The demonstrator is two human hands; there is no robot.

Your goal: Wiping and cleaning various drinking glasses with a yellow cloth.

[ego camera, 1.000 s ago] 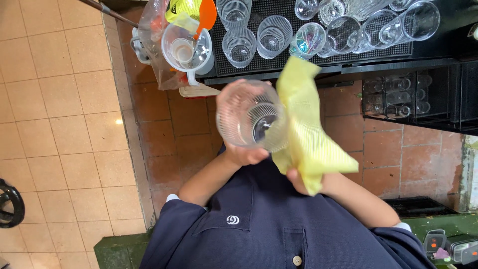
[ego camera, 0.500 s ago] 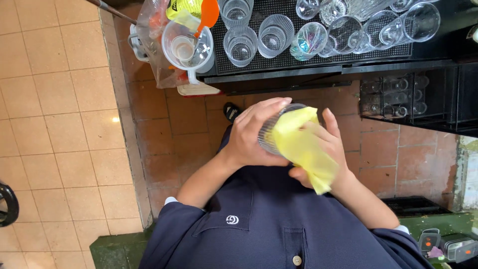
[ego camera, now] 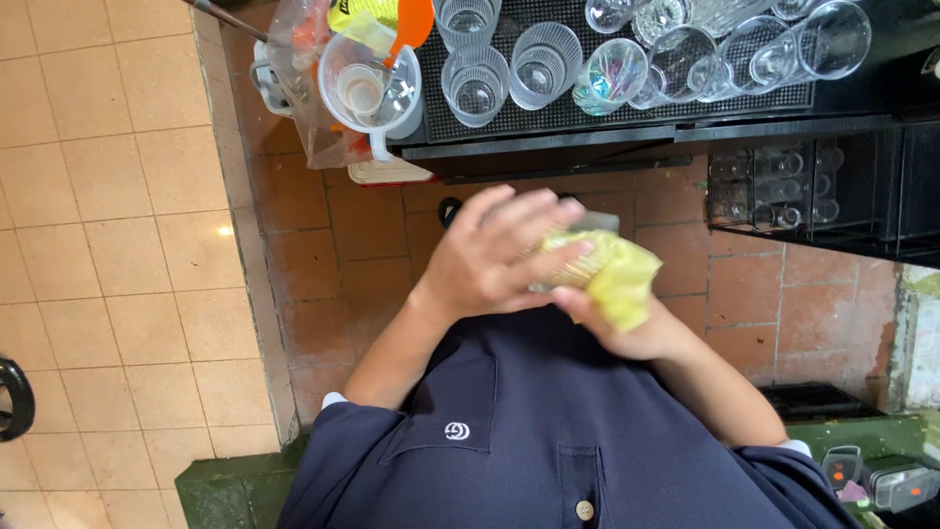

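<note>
My left hand [ego camera: 494, 257] is wrapped over a clear drinking glass [ego camera: 568, 263], of which only a ribbed strip shows between the fingers. My right hand [ego camera: 627, 328] holds a yellow cloth [ego camera: 617, 274] pressed against and around the glass from the right. Both hands are held in front of my chest, above the dark blue shirt and over the terracotta floor tiles. Most of the glass is hidden by the left hand and the cloth.
A black rubber mat [ego camera: 627, 108] on the counter holds several clear glasses [ego camera: 543, 64], upright and tipped. A clear measuring jug [ego camera: 367, 88] with an orange utensil stands at its left end. A black rack [ego camera: 783, 191] with more glasses sits below the counter. Beige floor tiles [ego camera: 108, 196] lie left.
The glass was held up with its mouth towards me; my left hand has since closed over it and both hands have lowered and turned, with the cloth bunched around the glass.
</note>
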